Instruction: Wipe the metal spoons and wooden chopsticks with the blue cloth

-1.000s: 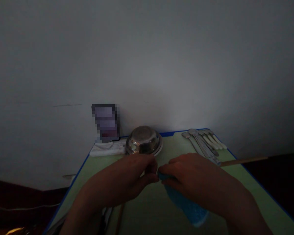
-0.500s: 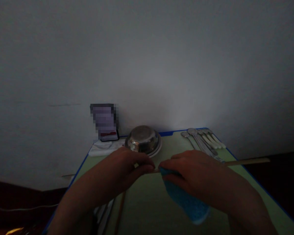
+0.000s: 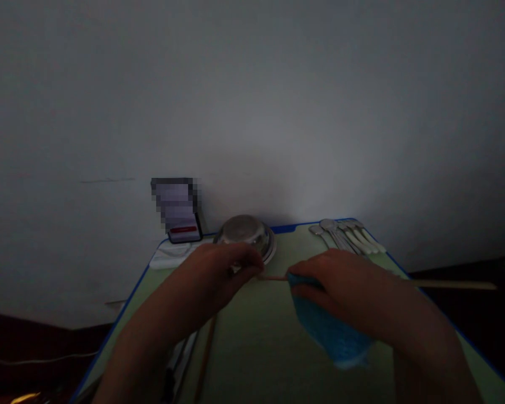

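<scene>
In the head view, a light wooden chopstick (image 3: 454,284) runs crosswise above the table. My left hand (image 3: 219,275) pinches its thin end between thumb and fingers. My right hand (image 3: 340,286) is closed on a blue cloth (image 3: 330,331) folded around the chopstick, and the cloth's lower part hangs down. A short stretch of the stick shows between my hands; its thick end sticks out past my right wrist. Just beyond my left hand, an upturned metal bowl (image 3: 244,229) rests on a plate, partly covered by that hand.
Several spoons and white-handled utensils (image 3: 356,238) lie at the back right of the green table (image 3: 252,348). A phone (image 3: 179,210) leans on the wall beside a white tissue pack (image 3: 168,255). Another wooden stick (image 3: 206,359) and some metal utensils (image 3: 183,359) lie near my left forearm.
My right hand with the cloth has shifted right and a little up, and the gap between my hands is wider. The chopstick's thick end reaches farther right. My left hand has risen slightly.
</scene>
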Available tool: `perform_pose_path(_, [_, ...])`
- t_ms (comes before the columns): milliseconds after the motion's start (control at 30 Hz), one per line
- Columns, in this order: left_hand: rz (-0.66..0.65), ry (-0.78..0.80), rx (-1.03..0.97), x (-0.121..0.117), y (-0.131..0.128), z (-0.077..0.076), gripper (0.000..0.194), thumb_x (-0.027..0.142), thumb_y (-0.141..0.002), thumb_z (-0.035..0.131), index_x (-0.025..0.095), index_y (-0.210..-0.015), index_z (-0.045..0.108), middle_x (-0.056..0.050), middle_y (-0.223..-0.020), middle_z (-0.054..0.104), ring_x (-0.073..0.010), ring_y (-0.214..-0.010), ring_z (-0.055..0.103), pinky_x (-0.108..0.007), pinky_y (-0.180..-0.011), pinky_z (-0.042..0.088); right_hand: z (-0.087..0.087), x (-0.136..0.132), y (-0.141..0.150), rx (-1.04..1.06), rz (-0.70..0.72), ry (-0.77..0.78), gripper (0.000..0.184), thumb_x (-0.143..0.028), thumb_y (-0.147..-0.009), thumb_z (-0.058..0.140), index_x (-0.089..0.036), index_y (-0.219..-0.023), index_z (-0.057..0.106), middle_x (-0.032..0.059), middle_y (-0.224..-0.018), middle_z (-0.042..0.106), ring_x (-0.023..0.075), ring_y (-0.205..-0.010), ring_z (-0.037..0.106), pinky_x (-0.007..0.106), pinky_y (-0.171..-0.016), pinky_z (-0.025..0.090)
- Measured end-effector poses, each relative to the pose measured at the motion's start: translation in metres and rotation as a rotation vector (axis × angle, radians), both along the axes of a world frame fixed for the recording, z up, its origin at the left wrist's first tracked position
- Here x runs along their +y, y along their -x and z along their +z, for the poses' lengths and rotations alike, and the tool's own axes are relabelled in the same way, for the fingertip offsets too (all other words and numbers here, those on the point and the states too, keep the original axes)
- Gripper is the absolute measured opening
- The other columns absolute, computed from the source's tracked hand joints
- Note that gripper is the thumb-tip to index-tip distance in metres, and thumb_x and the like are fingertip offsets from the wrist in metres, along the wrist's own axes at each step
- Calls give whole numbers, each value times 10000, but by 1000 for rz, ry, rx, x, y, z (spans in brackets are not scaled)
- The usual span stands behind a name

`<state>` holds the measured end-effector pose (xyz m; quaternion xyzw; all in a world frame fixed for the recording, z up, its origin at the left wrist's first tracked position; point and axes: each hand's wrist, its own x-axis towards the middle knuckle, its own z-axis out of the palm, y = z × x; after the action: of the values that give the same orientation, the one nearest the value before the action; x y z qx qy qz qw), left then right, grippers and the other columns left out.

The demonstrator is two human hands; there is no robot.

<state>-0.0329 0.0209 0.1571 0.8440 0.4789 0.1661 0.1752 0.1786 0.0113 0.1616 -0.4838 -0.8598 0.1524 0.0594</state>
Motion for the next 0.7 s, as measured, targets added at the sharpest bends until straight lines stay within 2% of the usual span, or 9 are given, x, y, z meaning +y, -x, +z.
perform_pose_path(133, [-10, 15, -88, 8, 2, -10, 275, 124, -791, 527, 216, -1048, 567, 9, -874, 683, -121, -750, 642, -206, -661, 473, -1, 2, -4, -7, -26, -4, 221, -302, -829, 496, -249, -935, 682, 56, -795, 678, 184, -753, 618, 302, -685, 442])
perform_pose_path(233, [20, 67, -45, 11, 1, -12, 174, 212, -843, 495, 195, -953, 628, 25, -674, 680, -112, -603, 644, -184, -569, 452, -1, 3, -5, -6, -20, 16, 227, -318, -831, 491, -238, -903, 690, 56, -776, 675, 179, -733, 613, 294, -674, 438])
perform_pose_path(300, [46, 58, -30, 10, 0, -10, 251, 299, -879, 452, 177, -821, 664, 18, -603, 674, -115, -556, 638, -178, -534, 438, -1, 3, -5, -8, -20, 22, 231, -329, -832, 490, -234, -891, 693, 57, -768, 674, 177, -724, 611, 292, -674, 436])
perform_pose_path(400, [31, -5, -25, 8, -2, -8, 352, 356, -904, 402, 180, -791, 685, 3, -689, 709, -137, -627, 652, -189, -569, 447, -1, 4, -6, -9, -23, 10, 229, -335, -832, 493, -239, -884, 694, 55, -767, 677, 177, -721, 608, 293, -674, 432])
perform_pose_path(500, [-22, -26, -32, 9, -3, -10, 332, 346, -922, 374, 211, -937, 677, 0, -849, 727, -154, -756, 662, -214, -670, 461, -2, 5, -6, 1, -13, 3, 234, -336, -839, 485, -237, -870, 695, 50, -759, 679, 170, -709, 608, 287, -668, 429])
perform_pose_path(567, [-23, -36, -53, 10, -3, -11, 280, 336, -912, 416, 233, -1023, 651, 0, -933, 721, -155, -807, 662, -221, -711, 455, -2, 5, -6, 7, -1, -4, 239, -335, -844, 479, -230, -875, 693, 50, -761, 679, 169, -715, 610, 288, -673, 428])
perform_pose_path(633, [-6, -30, -63, 11, -2, -11, 238, 338, -888, 472, 233, -983, 664, 9, -881, 728, -144, -754, 665, -210, -678, 450, -1, 5, -5, 1, 6, -21, 238, -342, -848, 474, -242, -899, 684, 45, -780, 681, 177, -741, 614, 300, -686, 428])
perform_pose_path(700, [9, -12, -59, 10, -1, -10, 251, 356, -883, 479, 214, -857, 684, 21, -749, 721, -127, -658, 652, -196, -616, 437, -1, 5, -4, -10, 9, -48, 233, -353, -851, 469, -266, -935, 668, 36, -808, 681, 191, -775, 615, 318, -698, 427])
